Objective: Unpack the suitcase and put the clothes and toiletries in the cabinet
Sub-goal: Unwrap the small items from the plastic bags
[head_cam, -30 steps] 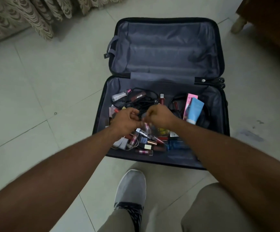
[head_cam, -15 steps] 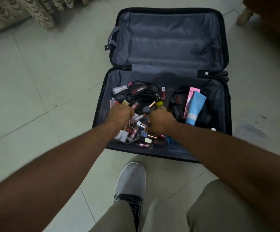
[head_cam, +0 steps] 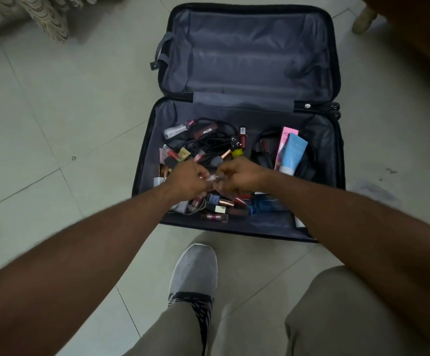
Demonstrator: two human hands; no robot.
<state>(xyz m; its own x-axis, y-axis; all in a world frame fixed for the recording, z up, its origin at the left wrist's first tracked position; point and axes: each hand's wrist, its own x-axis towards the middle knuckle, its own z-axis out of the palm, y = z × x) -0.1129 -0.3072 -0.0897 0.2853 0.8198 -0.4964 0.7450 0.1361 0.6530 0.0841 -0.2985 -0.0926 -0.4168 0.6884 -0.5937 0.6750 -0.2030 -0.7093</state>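
**Picking small things out of the suitcase**

The suitcase (head_cam: pixel 247 80) lies wide open on the floor (head_cam: pixel 54 124). Its near half holds a messy pile of lipsticks (head_cam: pixel 215 217), black cords (head_cam: pixel 208 143) and a blue tube (head_cam: pixel 293 156). Both hands meet over the pile. The left hand (head_cam: pixel 187 179) and right hand (head_cam: pixel 242 177) each pinch a small clear thing (head_cam: pixel 213 179) between them; what it is, I cannot tell. I think the gathering step is on. Next, lift straight up, clear of the cords and the suitcase's near wall. A shoe (head_cam: pixel 194 271) stands close; the floor to the left is open.

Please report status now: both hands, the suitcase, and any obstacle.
Left hand and right hand pinch a small clear item together. Suitcase open, toiletries inside. Black cables tangled among them.
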